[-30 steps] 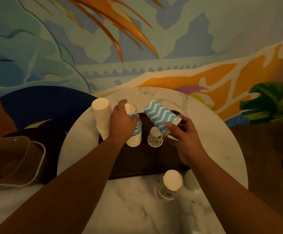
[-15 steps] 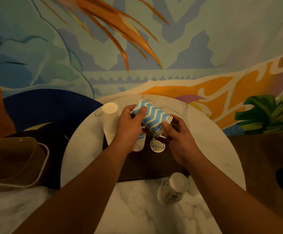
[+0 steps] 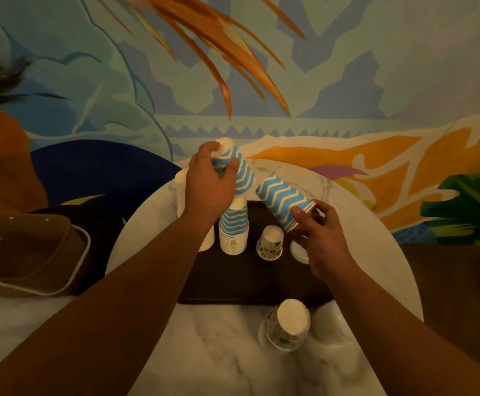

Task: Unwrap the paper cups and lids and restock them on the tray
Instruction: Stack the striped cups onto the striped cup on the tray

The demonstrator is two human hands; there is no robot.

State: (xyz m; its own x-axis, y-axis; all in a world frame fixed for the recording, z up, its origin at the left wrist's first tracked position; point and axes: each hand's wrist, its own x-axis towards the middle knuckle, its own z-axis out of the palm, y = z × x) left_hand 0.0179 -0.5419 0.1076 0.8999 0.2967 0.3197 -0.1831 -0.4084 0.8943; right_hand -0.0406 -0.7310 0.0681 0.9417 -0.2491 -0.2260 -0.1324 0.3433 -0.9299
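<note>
Left hand [image 3: 208,185] up high, fingers wrapped round the top of a short run of blue zigzag cups [image 3: 240,175], upside down and tilted, their lower end meeting the blue zigzag stack [image 3: 233,231] standing on the dark tray [image 3: 250,284]; whether they are seated on it or just lifted clear is hard to judge, the wrist covers the join. Right hand [image 3: 320,238] clamps the rim end of a second bundle of zigzag cups [image 3: 284,202], held slantwise above the tray, its closed end pointing up and left. Between the two hands a small patterned cup [image 3: 270,242] sits upside down on the tray, and a white lid [image 3: 299,250] peeks out from under the right hand, mostly hidden. Behind the left forearm a plain white stack [image 3: 181,192] shows only in slivers. Nearer the camera, off the tray on the marble worktop [image 3: 204,338], another patterned cup [image 3: 287,324] stands inverted beside something pale [image 3: 333,327], too dim to make out. Far left, a tan bag [image 3: 30,255] is cut off by the frame edge.
</note>
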